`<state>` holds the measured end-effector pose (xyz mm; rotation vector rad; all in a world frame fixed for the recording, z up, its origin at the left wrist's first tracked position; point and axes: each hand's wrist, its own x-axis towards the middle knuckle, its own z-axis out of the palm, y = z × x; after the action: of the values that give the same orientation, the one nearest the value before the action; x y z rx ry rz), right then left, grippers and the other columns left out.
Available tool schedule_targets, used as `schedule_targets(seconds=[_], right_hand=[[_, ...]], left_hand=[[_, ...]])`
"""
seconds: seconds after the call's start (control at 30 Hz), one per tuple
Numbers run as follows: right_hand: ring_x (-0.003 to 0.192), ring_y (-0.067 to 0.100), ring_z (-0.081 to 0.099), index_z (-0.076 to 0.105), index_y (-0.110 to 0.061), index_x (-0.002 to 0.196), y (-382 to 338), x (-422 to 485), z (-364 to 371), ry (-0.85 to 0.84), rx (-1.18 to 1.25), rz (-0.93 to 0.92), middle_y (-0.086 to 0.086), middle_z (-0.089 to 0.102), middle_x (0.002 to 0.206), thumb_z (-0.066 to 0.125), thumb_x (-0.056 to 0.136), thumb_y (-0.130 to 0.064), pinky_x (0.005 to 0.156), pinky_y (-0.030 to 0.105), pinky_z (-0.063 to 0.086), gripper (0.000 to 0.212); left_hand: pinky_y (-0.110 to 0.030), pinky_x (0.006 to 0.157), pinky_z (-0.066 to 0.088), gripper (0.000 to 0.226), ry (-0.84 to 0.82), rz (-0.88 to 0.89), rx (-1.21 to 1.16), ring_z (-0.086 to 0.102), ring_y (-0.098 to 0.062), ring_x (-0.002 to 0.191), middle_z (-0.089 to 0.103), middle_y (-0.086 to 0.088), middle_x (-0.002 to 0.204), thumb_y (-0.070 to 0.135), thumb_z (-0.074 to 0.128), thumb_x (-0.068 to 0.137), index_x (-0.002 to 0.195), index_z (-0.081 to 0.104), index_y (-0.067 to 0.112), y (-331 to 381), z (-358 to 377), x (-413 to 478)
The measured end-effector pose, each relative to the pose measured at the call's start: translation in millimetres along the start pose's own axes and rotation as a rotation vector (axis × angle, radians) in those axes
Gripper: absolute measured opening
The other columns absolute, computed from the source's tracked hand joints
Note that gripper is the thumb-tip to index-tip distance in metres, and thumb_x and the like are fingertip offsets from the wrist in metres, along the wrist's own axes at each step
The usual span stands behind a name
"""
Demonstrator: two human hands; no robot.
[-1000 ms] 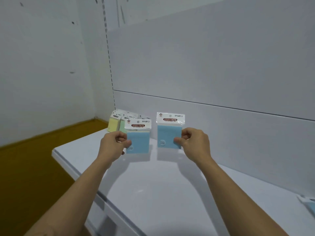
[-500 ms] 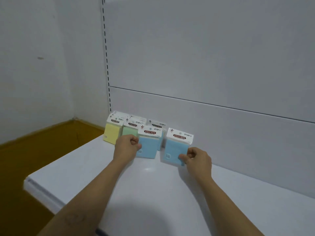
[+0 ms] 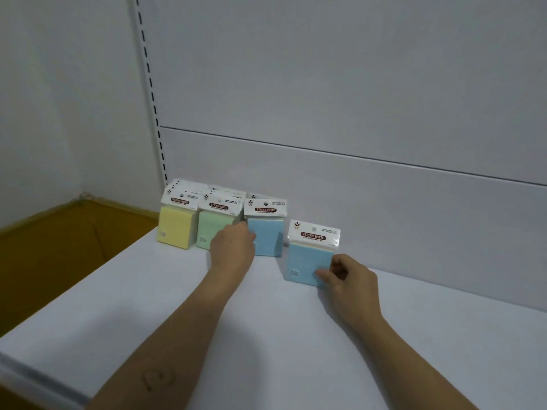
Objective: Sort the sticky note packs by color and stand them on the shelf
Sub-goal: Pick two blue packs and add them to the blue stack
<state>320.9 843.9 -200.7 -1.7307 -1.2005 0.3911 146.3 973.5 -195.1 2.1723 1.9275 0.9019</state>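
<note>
Rows of upright sticky note packs stand at the back left of the white shelf [image 3: 148, 306]: yellow packs [image 3: 176, 226], green packs [image 3: 211, 229], then blue. My left hand [image 3: 232, 247] grips the left edge of the front blue pack [image 3: 268, 235] in the blue row, which stands on the shelf. Another blue pack [image 3: 307, 261] stands apart to the right and a little nearer. My right hand [image 3: 346, 276] pinches its lower right corner. Both packs have white headers reading STICKY NOTE.
A grey back panel [image 3: 355, 202] rises behind the packs, with a slotted upright [image 3: 151, 93] at its left end. Left of the shelf lies a yellow-brown floor [image 3: 59, 247]. The shelf's front edge [image 3: 35, 377] runs along the lower left.
Both hands carried their blue packs from mid-air down and back onto the shelf. The left pack now sits in the blue row; the right pack stands beside it.
</note>
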Motion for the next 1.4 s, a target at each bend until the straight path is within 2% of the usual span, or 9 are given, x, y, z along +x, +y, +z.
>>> schedule_targets(seconds=[0.27, 0.47, 0.67, 0.8, 0.9, 0.97, 1.17, 1.33, 1.4], right_hand=[[0.078, 0.006, 0.064, 0.066, -0.028, 0.082, 5.4, 1.7, 1.7, 0.008, 0.009, 0.012, -0.014, 0.069, 0.079, 0.075, 0.078, -0.016, 0.067, 0.015, 0.046, 0.016], [0.073, 0.001, 0.063, 0.066, -0.026, 0.081, 5.5, -2.0, 2.6, 0.019, 0.022, 0.018, -0.014, 0.069, 0.078, 0.076, 0.077, -0.015, 0.063, 0.008, 0.044, 0.015], [0.071, 0.002, 0.063, 0.069, -0.022, 0.083, 8.7, -2.8, -0.1, 0.024, 0.03, 0.018, -0.011, 0.07, 0.078, 0.077, 0.076, -0.015, 0.064, 0.008, 0.044, 0.013], [0.07, -0.004, 0.06, 0.068, -0.022, 0.082, 9.3, -3.7, -0.8, 0.015, 0.043, 0.017, -0.012, 0.069, 0.077, 0.077, 0.077, -0.015, 0.063, 0.006, 0.043, 0.013], [0.072, -0.003, 0.06, 0.068, -0.023, 0.082, 9.4, -2.8, -1.4, 0.016, 0.051, 0.016, -0.012, 0.069, 0.077, 0.077, 0.077, -0.014, 0.063, 0.006, 0.043, 0.014], [0.071, -0.003, 0.061, 0.068, -0.022, 0.082, 9.0, -3.3, -1.5, 0.011, 0.063, 0.021, -0.01, 0.07, 0.078, 0.076, 0.077, -0.013, 0.063, 0.006, 0.044, 0.014], [0.069, 0.0, 0.062, 0.066, -0.026, 0.077, 8.1, -3.6, -2.5, 0.014, 0.076, 0.032, -0.01, 0.07, 0.077, 0.076, 0.077, -0.013, 0.061, 0.006, 0.044, 0.017], [0.074, 0.007, 0.064, 0.066, -0.026, 0.079, 10.5, -1.9, -1.6, 0.003, 0.069, 0.045, -0.009, 0.07, 0.078, 0.077, 0.077, -0.015, 0.063, 0.01, 0.045, 0.016], [0.076, 0.009, 0.064, 0.066, -0.025, 0.08, 10.9, -1.7, -2.2, 0.0, 0.061, 0.05, -0.009, 0.07, 0.079, 0.077, 0.077, -0.016, 0.063, 0.011, 0.045, 0.014]], left_hand=[[-0.033, 0.065, 0.034, 0.019, 0.026, 0.067, 0.113, 0.062, -0.036, 0.09, 0.066, -0.017, 0.097, 0.017, 0.047, 0.096, 0.102, 0.06, 0.005, -1.6, 4.9, 5.2], [-0.033, 0.065, 0.037, 0.019, 0.056, 0.072, 0.101, 0.063, -0.036, 0.089, 0.068, -0.016, 0.096, 0.022, 0.05, 0.095, 0.102, 0.061, 0.009, -7.7, 7.9, 8.1], [-0.037, 0.067, 0.044, 0.018, 0.074, 0.117, 0.064, 0.063, -0.037, 0.087, 0.068, -0.014, 0.096, 0.022, 0.053, 0.094, 0.104, 0.057, 0.007, -10.5, 6.4, 2.1], [-0.037, 0.073, 0.047, 0.035, 0.018, 0.164, 0.074, 0.063, -0.034, 0.09, 0.066, -0.011, 0.099, 0.044, 0.053, 0.092, 0.105, 0.055, 0.012, -1.2, 4.6, -11.5], [-0.033, 0.069, 0.043, 0.052, -0.048, 0.181, 0.159, 0.062, -0.029, 0.092, 0.061, -0.004, 0.101, 0.06, 0.057, 0.083, 0.107, 0.049, 0.014, 8.5, 6.1, -19.5], [-0.032, 0.067, 0.039, 0.055, -0.054, 0.177, 0.191, 0.061, -0.026, 0.094, 0.058, -0.003, 0.103, 0.063, 0.058, 0.08, 0.106, 0.048, 0.015, 11.0, 9.1, -19.8], [-0.036, 0.072, 0.045, 0.046, -0.041, 0.19, 0.162, 0.056, -0.024, 0.103, 0.056, -0.004, 0.11, 0.053, 0.056, 0.087, 0.111, 0.049, 0.015, 10.0, 16.0, -14.4], [-0.034, 0.074, 0.047, 0.039, -0.047, 0.226, 0.022, 0.057, -0.02, 0.098, 0.058, 0.0, 0.107, 0.049, 0.059, 0.087, 0.108, 0.055, 0.017, -2.6, 15.1, -15.1], [-0.033, 0.075, 0.049, 0.031, -0.028, 0.244, -0.113, 0.059, -0.017, 0.093, 0.06, 0.004, 0.101, 0.045, 0.062, 0.087, 0.103, 0.06, 0.019, -8.2, 13.9, -18.2]])
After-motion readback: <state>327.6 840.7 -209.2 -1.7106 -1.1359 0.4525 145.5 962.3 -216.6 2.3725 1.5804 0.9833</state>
